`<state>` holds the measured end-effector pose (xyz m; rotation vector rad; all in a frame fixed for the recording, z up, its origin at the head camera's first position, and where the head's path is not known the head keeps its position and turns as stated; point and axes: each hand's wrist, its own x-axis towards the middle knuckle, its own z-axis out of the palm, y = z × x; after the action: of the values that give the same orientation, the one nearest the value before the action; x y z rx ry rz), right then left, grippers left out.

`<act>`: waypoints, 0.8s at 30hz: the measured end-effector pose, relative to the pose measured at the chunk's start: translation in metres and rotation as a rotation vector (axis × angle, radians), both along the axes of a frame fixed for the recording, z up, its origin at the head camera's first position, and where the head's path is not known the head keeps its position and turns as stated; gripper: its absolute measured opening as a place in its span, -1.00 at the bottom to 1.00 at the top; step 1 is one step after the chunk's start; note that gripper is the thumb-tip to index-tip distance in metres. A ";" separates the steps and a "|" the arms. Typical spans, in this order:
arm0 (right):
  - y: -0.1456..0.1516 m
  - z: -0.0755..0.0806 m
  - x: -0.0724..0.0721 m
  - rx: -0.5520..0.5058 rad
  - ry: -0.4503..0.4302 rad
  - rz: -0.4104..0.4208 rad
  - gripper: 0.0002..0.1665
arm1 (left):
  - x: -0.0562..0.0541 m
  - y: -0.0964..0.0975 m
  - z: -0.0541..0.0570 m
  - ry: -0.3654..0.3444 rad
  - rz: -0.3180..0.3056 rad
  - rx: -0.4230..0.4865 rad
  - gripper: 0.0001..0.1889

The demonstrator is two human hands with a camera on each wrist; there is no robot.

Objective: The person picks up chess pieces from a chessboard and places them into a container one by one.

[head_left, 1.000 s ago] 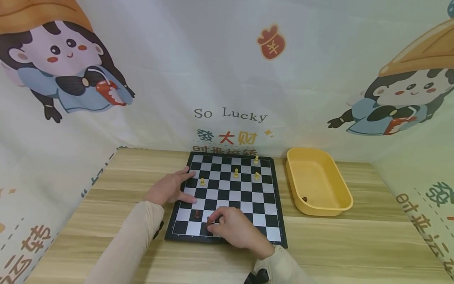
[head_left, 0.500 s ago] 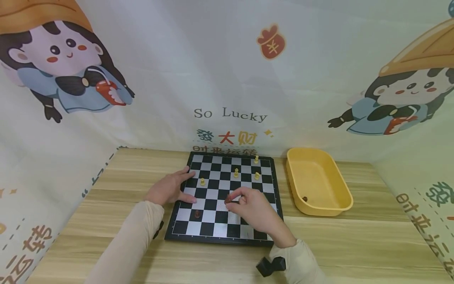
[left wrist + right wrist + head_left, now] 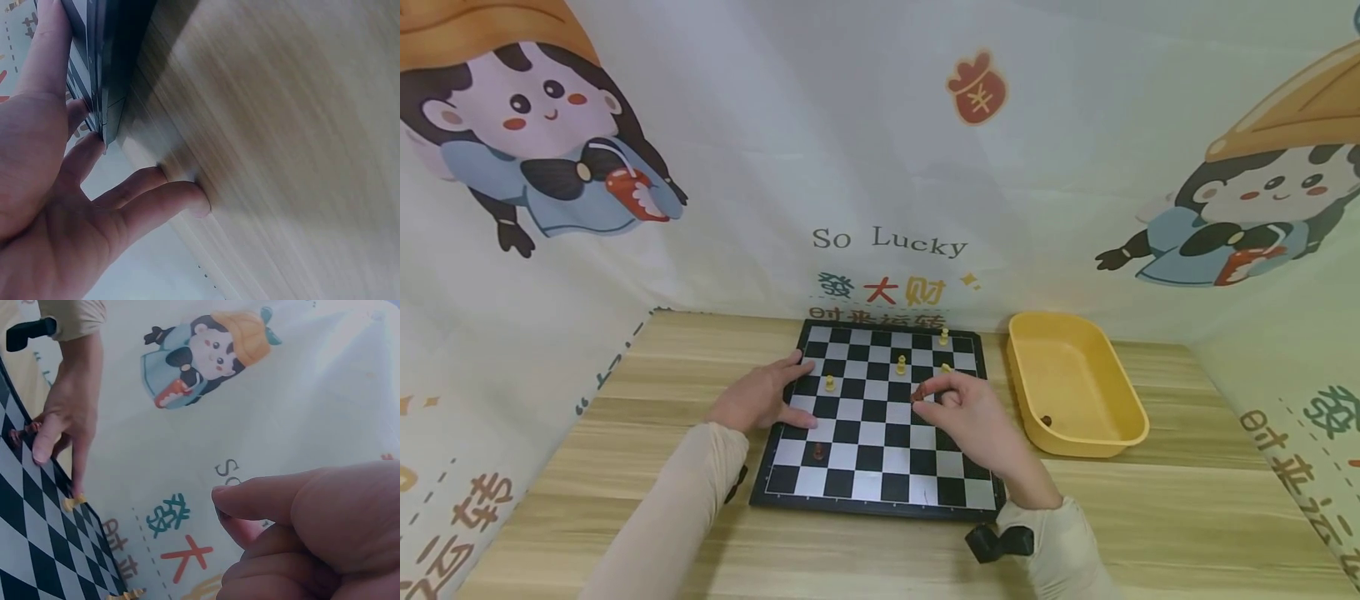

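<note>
The black-and-white chessboard (image 3: pixel 865 496) lies on the wooden table. Over its right half, my right hand (image 3: pixel 973 421) pinches a dark red-brown chess piece (image 3: pixel 918 394) between thumb and forefinger. In the right wrist view that hand (image 3: pixel 300 531) hides the piece. My left hand (image 3: pixel 758 395) rests at the board's left edge, thumb and forefinger stretched onto the squares. The left wrist view has its other fingers (image 3: pixel 165 203) beside the board, touching the table. A brown chess piece (image 3: pixel 819 451) stands near the front left. Pale yellow pieces stand farther back, including one pawn (image 3: pixel 830 383) by the left hand.
A yellow plastic tray (image 3: pixel 1131 417) stands right of the board, with a small dark brown piece (image 3: pixel 1047 421) in its near left corner. Other yellow pieces are at the back, one (image 3: pixel 901 364) mid-board and one (image 3: pixel 944 337) near the far right corner. A printed cloth (image 3: pixel 880 150) hangs behind.
My right hand has lifted the brown chess piece from the front row and carried it rightward and away from me across the board. The left hand has stayed put.
</note>
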<state>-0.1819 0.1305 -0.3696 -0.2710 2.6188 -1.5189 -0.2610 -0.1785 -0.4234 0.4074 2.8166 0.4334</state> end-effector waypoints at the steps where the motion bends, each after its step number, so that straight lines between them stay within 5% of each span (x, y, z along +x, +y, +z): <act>1: 0.002 0.002 0.000 0.009 -0.005 -0.012 -0.73 | 0.000 0.000 0.000 0.000 -0.001 -0.001 0.09; 24: 0.047 0.018 -0.005 0.009 -0.032 -0.186 -0.62 | -0.002 0.000 -0.002 0.001 0.002 -0.021 0.09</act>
<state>-0.1872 0.1771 -0.3517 -0.0017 2.6900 -1.5494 -0.2626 -0.1787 -0.4251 0.4002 2.8201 0.4042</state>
